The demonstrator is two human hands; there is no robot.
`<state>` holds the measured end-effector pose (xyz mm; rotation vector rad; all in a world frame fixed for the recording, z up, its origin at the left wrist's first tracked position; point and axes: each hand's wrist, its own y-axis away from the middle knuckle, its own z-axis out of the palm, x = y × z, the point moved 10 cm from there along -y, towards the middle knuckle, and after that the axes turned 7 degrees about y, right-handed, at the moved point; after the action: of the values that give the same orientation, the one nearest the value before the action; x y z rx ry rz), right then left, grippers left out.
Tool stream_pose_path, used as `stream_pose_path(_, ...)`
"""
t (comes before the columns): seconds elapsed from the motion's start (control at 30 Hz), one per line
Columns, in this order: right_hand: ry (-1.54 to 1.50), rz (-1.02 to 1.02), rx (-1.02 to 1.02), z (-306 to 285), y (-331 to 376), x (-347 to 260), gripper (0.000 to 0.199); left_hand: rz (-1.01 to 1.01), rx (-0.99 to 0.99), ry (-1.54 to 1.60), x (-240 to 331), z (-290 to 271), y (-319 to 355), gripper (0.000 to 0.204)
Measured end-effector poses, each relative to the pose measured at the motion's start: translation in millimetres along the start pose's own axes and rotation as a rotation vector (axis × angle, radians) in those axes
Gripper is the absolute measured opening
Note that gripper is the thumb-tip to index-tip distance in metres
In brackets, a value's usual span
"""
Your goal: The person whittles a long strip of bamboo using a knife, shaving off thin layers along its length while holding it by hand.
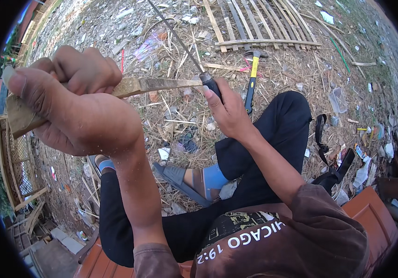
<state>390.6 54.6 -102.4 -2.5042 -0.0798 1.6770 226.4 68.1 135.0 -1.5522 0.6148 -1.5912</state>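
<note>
Close to the camera, my left hand (85, 102) is wrapped round a strip of wood (162, 84). One broad end of the strip sticks out beneath the fist; the other end tapers toward the right, with a pale cut face. My right hand (230, 111) grips the black handle of a long knife (176, 36), whose narrow dark blade shows almost edge-on and points up and away. The wood's thin tip reaches the handle's top in this view; whether they touch, I cannot tell. Beyond my right hand, a hammer (253, 76) with a yellow and black handle lies on the ground.
A slatted wooden frame (273, 45) lies at the far side. My bent legs and sandalled feet (180, 178) are below the hands. Dry straw, wood scraps and litter cover the ground. At right are a black strap (320, 134) and a clear plastic container (338, 100).
</note>
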Motion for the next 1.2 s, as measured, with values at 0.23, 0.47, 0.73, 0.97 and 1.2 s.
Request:
stream_pose_path(0.23, 0.454, 0.432, -0.173, 42.1, 46.6, 143.9, 0.037, -0.041, -0.028, 0.061, -1.5, 0.0, 3.2, 0.055)
stream_pose_path(0.47, 0.157, 0.574, -0.195, 48.6, 49.9, 159.8, 0.048, -0.075, -0.014, 0.128, 2.9, -1.0, 3.0, 0.056)
stream_pose_path(0.73, -0.204, 0.732, -0.298, 71.1, 53.0, 154.1, 0.043, -0.042, 0.044, 0.038, 2.5, -1.7, -10.3, 0.055)
stream_pose_path(0.97, -0.347, 0.815, -0.253, 67.0, 51.6, 155.6, 0.035, -0.042, 0.003, 0.007, -8.3, 16.0, -17.5, 0.052)
stream_pose_path(1.2, 0.149, -0.058, 0.101, -4.7, -5.8, -3.2, 0.036, -0.071, 0.115, 0.012, -18.6, 21.1, -27.3, 0.04)
